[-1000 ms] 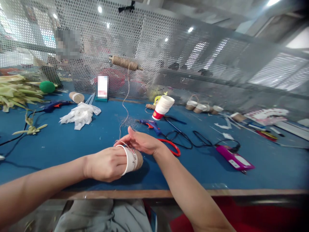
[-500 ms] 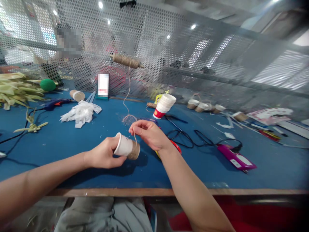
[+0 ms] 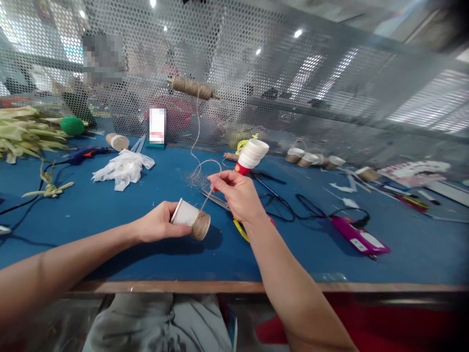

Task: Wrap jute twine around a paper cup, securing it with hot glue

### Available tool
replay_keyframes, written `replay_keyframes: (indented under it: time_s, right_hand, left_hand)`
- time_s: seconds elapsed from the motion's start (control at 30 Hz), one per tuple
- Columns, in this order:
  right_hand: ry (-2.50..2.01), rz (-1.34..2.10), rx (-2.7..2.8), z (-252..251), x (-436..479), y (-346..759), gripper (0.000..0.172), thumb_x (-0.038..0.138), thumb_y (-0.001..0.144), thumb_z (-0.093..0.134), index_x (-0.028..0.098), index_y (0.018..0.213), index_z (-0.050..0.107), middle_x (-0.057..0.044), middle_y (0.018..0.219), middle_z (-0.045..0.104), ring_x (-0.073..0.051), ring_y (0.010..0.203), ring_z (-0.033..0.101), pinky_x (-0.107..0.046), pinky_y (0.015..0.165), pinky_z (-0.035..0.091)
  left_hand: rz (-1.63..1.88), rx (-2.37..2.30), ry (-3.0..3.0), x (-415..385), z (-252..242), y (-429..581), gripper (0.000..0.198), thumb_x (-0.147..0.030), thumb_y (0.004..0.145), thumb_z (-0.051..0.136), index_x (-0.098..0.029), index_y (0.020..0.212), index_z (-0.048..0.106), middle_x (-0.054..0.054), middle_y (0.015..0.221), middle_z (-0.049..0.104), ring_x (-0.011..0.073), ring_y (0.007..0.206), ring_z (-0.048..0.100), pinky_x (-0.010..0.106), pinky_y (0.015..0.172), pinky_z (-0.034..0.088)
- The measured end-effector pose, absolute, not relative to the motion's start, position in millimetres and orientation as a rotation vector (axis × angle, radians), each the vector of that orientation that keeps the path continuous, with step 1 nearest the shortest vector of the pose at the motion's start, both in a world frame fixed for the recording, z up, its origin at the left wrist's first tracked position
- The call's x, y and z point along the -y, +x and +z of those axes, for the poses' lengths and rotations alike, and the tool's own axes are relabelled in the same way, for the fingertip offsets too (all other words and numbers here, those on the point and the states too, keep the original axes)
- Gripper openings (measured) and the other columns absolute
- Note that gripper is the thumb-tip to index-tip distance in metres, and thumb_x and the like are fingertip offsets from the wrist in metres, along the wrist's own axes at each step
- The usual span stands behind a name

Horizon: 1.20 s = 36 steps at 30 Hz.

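My left hand (image 3: 163, 222) is closed around a white paper cup (image 3: 185, 212), which lies tilted on its side above the table. Brown twine (image 3: 201, 225) is wound around the cup's base end. Pinched in my right hand (image 3: 234, 190) is the twine strand (image 3: 205, 199), pulled taut up from the cup. From there the strand loops back over the table to a twine spool (image 3: 191, 88) mounted on the mesh panel. Scissors (image 3: 240, 230) with yellow handles lie beneath my right hand, partly hidden by it.
A stack of paper cups (image 3: 252, 155) stands behind my right hand. To the right lies a purple power strip (image 3: 361, 236) with a black cable. White crumpled material (image 3: 123, 168), a glue gun (image 3: 86, 154) and pale husks (image 3: 27, 132) lie left. Twine-wrapped cups (image 3: 308, 159) sit by the mesh panel.
My right hand has moved slightly up and right from the cup, drawing the strand straight. The cup has turned in my left hand, and the scissors show more.
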State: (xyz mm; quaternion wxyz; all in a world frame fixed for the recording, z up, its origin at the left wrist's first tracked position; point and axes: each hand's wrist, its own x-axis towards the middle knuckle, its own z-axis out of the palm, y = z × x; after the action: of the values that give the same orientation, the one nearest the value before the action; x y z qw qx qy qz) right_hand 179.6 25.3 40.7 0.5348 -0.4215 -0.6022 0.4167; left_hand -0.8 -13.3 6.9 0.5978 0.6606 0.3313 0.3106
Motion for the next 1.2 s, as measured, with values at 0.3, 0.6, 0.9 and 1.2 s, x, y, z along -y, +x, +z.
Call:
replay_keyframes:
  time_s: [0.3, 0.6, 0.9, 1.2]
  right_hand:
    - [-1.132, 0.989, 1.49, 36.6, -26.0, 176.5, 0.021, 0.036, 0.06, 0.067, 0.016, 0.064, 0.06, 0.002, 0.056, 0.055, -0.008, 0.053, 0.047, -0.024, 0.056, 0.04]
    - [-1.149, 1.04, 1.528, 32.4, -27.6, 175.4, 0.02, 0.034, 0.062, 0.066, 0.015, 0.064, 0.059, 0.002, 0.056, 0.054, -0.007, 0.052, 0.046, -0.023, 0.056, 0.039]
    - [-1.141, 1.103, 1.56, 28.3, -25.8, 171.0, 0.023, 0.035, 0.062, 0.065, 0.014, 0.063, 0.058, 0.003, 0.053, 0.053, -0.007, 0.05, 0.045, -0.024, 0.055, 0.038]
    - [-1.152, 1.165, 1.561, 26.1, -22.9, 167.8, 0.023, 0.034, 0.061, 0.066, 0.013, 0.063, 0.058, 0.003, 0.053, 0.054, -0.007, 0.05, 0.045, -0.024, 0.056, 0.038]
  left_hand:
    - [0.719, -0.773, 1.669, 18.7, 9.8, -1.6, 0.033, -0.029, 0.067, 0.061, -0.006, 0.089, 0.058, 0.002, 0.065, 0.056, 0.0082, 0.055, 0.045, 0.019, 0.052, 0.04]
    - [0.744, -0.732, 1.695, 20.4, 7.8, -3.1, 0.025, -0.027, 0.069, 0.058, -0.007, 0.083, 0.058, 0.001, 0.065, 0.054, 0.0078, 0.055, 0.044, 0.018, 0.053, 0.04]
    - [0.795, -0.683, 1.782, 22.7, 7.8, -4.0, 0.016, -0.023, 0.072, 0.055, -0.007, 0.077, 0.054, -0.001, 0.061, 0.047, 0.0059, 0.053, 0.037, 0.016, 0.049, 0.035]
    - [0.935, -0.639, 1.948, 22.7, 9.7, -3.3, 0.009, -0.016, 0.071, 0.052, -0.009, 0.066, 0.051, -0.002, 0.061, 0.044, 0.0057, 0.053, 0.035, 0.016, 0.049, 0.033]
